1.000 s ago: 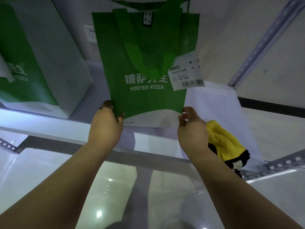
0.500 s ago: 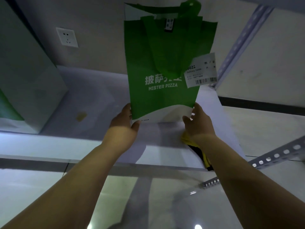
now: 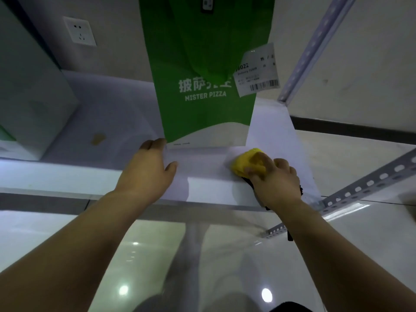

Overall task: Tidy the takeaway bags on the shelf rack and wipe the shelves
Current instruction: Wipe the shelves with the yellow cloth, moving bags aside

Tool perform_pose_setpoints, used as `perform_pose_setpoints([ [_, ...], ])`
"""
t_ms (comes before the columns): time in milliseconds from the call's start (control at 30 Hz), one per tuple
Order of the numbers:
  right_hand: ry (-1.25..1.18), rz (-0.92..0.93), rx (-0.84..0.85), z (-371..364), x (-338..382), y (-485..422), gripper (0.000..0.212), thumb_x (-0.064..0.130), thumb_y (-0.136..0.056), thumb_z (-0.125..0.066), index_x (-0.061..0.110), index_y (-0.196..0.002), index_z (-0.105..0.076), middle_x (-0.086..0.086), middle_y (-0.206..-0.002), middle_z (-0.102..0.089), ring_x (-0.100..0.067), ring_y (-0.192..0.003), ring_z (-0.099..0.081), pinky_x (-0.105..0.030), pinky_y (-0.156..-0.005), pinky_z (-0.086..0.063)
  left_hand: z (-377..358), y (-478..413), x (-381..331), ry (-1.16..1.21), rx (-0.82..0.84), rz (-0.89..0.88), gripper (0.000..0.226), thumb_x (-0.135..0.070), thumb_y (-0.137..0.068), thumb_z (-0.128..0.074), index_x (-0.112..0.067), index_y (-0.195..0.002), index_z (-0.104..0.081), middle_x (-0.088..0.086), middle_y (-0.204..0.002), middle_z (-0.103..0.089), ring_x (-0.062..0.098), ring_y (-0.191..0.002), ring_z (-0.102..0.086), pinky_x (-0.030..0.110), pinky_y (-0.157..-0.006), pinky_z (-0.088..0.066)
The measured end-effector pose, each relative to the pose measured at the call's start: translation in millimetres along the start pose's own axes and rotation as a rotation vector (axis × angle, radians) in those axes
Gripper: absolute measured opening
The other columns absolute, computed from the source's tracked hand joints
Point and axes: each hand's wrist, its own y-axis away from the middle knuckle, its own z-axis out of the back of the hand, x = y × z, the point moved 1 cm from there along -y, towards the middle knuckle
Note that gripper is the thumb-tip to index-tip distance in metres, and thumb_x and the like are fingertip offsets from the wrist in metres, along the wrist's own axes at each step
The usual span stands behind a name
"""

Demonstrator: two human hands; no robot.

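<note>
A green "Mister Pizza" takeaway bag (image 3: 202, 64) stands upright on the white shelf (image 3: 112, 113), with a white receipt label (image 3: 257, 72) hanging at its right side. My left hand (image 3: 148, 170) lies flat on the shelf, its fingertips touching the bag's lower left corner. My right hand (image 3: 273, 179) grips a yellow cloth (image 3: 244, 162) with a black underside near the shelf's front right edge, just in front of the bag. A small yellowish stain (image 3: 98, 138) marks the shelf to the left of the bag.
A second, pale green-and-white bag (image 3: 29, 91) stands at the far left of the shelf. A wall socket (image 3: 80, 30) sits on the back wall. Perforated metal rack posts (image 3: 315, 46) and rails (image 3: 371, 181) frame the right side. Glossy floor tiles (image 3: 139, 255) lie below.
Both hands let go of the bag's bottom corners. My right hand dropped to the yellow cloth and took hold of it. My left hand flattened on the shelf beside the bag.
</note>
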Motion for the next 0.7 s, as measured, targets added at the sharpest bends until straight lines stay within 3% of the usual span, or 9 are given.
perform_pose_setpoints([
  [100,0.106,0.08,-0.017,-3,-2,7,0.056,0.059,-0.09,-0.035,0.038,-0.141,-0.027,-0.013,-0.131,-0.038,-0.038,-0.109,-0.042,-0.043,-0.097,-0.033,5,13,1,-0.038,0.049,0.034,0.054,-0.027,-0.088,-0.06,-0.011,-0.136,-0.042,0.014,-0.135,-0.047,0.031,-0.115,-0.052,0.04,-0.095,-0.042],
  [333,0.06,0.163,-0.077,-11,26,37,0.043,0.049,-0.093,-0.043,0.027,-0.128,-0.05,-0.014,-0.112,-0.044,-0.035,-0.093,-0.046,-0.039,-0.078,-0.04,18,44,14,-0.081,0.094,0.067,0.045,-0.03,-0.09,-0.056,-0.013,-0.131,-0.049,0.008,-0.132,-0.05,0.025,-0.112,-0.053,0.032,-0.091,-0.04],
  [700,-0.006,0.444,0.08,-42,146,58,0.046,0.046,-0.096,-0.038,0.032,-0.139,-0.037,-0.014,-0.128,-0.035,-0.034,-0.113,-0.037,-0.042,-0.094,-0.037,59,78,90,-0.179,0.126,0.23,0.041,-0.025,-0.091,-0.052,-0.011,-0.129,-0.051,0.006,-0.127,-0.051,0.025,-0.11,-0.052,0.034,-0.088,-0.043],
])
